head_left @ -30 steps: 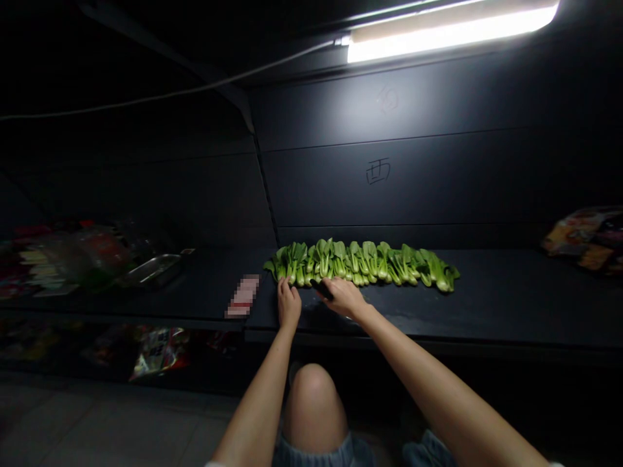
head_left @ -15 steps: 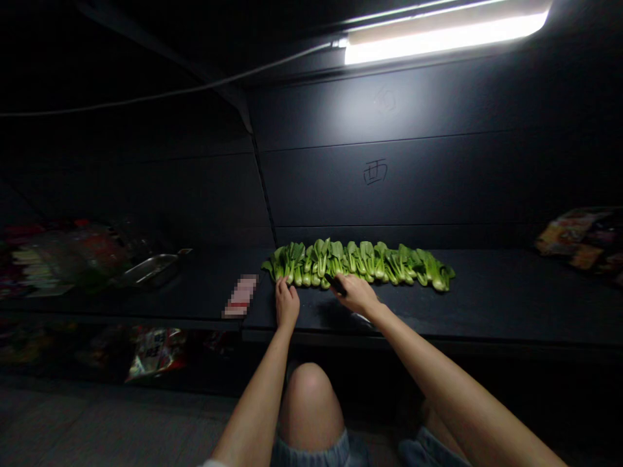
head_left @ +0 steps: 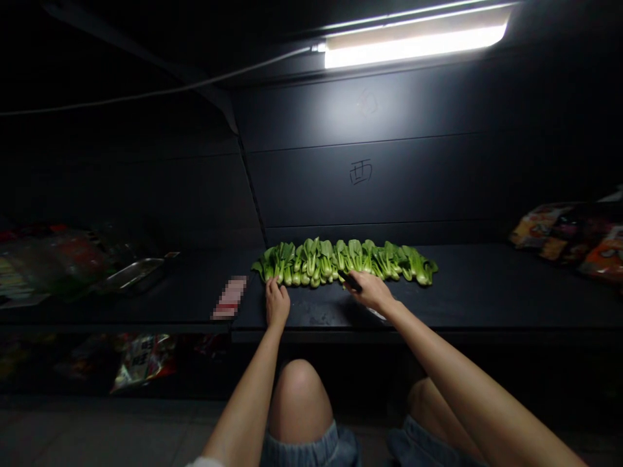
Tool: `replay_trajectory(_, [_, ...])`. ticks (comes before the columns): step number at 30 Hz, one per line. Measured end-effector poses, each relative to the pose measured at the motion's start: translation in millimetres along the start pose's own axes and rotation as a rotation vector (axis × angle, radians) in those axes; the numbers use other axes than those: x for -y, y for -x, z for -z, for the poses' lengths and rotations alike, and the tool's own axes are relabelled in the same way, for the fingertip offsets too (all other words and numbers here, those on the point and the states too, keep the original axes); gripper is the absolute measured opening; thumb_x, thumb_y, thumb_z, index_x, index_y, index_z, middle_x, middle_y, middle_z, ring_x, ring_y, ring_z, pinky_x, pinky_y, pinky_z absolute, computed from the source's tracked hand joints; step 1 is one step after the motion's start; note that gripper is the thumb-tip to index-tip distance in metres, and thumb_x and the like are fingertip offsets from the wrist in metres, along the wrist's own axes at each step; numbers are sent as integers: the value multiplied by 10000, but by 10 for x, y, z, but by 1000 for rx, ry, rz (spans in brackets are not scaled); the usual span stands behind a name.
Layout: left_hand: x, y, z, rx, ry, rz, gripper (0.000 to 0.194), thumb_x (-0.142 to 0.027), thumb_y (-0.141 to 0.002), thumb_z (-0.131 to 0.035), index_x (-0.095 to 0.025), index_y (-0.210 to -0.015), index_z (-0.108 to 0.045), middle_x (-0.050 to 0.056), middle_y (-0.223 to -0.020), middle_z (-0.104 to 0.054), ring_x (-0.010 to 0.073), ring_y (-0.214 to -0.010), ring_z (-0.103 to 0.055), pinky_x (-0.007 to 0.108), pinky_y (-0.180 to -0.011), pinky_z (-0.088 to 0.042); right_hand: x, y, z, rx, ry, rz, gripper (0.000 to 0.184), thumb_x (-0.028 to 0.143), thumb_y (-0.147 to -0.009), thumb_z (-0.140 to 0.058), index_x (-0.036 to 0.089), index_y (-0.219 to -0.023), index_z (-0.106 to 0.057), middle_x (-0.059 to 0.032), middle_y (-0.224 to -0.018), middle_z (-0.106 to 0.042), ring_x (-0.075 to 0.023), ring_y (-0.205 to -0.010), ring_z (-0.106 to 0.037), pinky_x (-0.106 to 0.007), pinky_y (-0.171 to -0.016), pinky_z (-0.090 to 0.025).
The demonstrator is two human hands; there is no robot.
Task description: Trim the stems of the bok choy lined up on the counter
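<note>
Bok choy (head_left: 335, 263) lined up on a dark table (head_left: 487, 285)

The heads lie side by side in one long row near the table's back edge, pale stalks toward the person. The left hand (head_left: 277, 303) has its fingers (head_left: 270, 284) open, touching the stalks at the row's left end. The right hand (head_left: 372, 292) sits just in front of the row's middle, fingers closed around a black-handled knife (head_left: 351, 281). A steel tray (head_left: 134, 274) stands well left of the row, bright food packets (head_left: 559, 237) well right
</note>
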State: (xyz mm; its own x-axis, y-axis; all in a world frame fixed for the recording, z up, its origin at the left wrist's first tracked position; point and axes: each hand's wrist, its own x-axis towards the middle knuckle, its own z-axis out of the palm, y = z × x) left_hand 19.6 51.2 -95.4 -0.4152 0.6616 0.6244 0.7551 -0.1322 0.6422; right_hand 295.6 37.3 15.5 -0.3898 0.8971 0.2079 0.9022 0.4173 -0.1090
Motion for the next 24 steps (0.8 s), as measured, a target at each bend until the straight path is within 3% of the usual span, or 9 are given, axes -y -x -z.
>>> replay_trajectory(7, [-10,8,2,32,-25,-36,358,-213,-885,-378,-135,-1205,-518,186,-1317,-493,268,-1301,-438,450,-1086,-379,-220,80,-37,-65,-28,0,306,427,-937,-426,228,-1100,-592,-69,-1017,-687,-186,-914,-630,-242,-709,-385])
replay_trajectory(15, [-84,40,-5,132,-84,-236,365,-220,-892,-392,-148,-1234,-499,172,-1405,-436,264,-1349,-380,459,-1098,-365,-191,62,15,-42,-95,-1,289,436,-932,-446,234,-1077,-592,-58,-1019,-699,-181,-899,-637,-236,-696,-386])
replay_trajectory(18, [-210,74,-66,176,-92,-298,366,-229,-897,-395,-132,-1233,-502,188,-1422,-416,268,-1354,-371,460,-1100,-356,-198,50,2,-49,-74,-16,290,425,-935,-441,232,-1092,-589,-67,-1037,-697,-184,-905,-637,-241,-715,-390])
replay_trajectory(24, [-663,276,-361,256,-129,-286,397,-247,-909,-388,-111,-1271,-479,207,-1454,-372,282,-1384,-319,498,-1116,-306,-187,73,-2,-45,-59,-21,287,431,-934,-442,236,-1090,-584,-64,-1028,-691,-177,-908,-634,-234,-719,-388])
